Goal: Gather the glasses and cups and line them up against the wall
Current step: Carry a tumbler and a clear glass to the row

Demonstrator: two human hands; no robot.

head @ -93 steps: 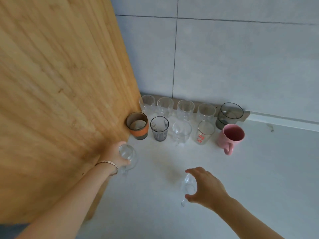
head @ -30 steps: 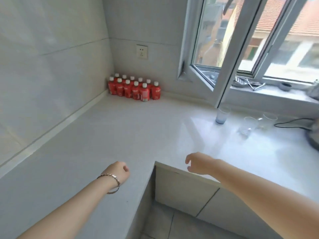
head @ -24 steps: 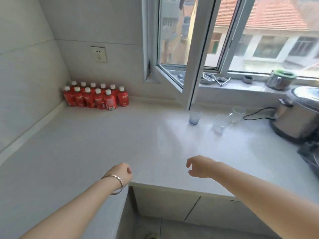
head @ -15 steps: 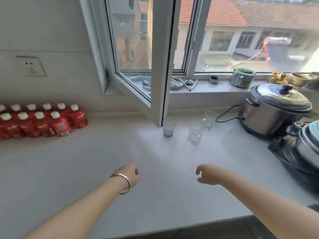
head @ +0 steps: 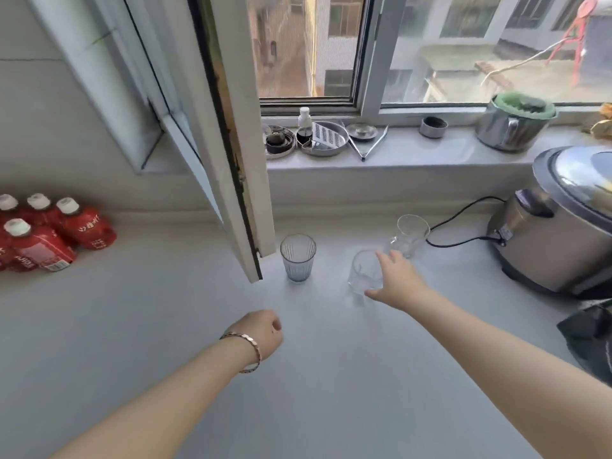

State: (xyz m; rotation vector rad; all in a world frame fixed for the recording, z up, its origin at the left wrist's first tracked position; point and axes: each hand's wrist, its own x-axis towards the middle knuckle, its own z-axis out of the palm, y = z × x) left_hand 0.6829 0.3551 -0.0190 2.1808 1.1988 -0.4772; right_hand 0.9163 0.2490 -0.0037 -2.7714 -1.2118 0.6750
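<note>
Red bottles [head: 49, 233]: clustered on the bench [head: 149, 326], well left of the left hand [head: 261, 332].
Cooker [head: 563, 233]: right of the right hand [head: 397, 279].
Grater [head: 326, 139]: on the windowsill [head: 414, 154] beyond both.

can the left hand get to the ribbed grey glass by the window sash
Probably yes. Only bare counter lies between the left hand and the ribbed grey glass; the open window sash stands close on its left, so a frontal approach looks safest.

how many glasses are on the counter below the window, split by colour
grey: 1, the grey ribbed glass
clear: 2, the near clear glass and the far clear glass
total: 3
</note>
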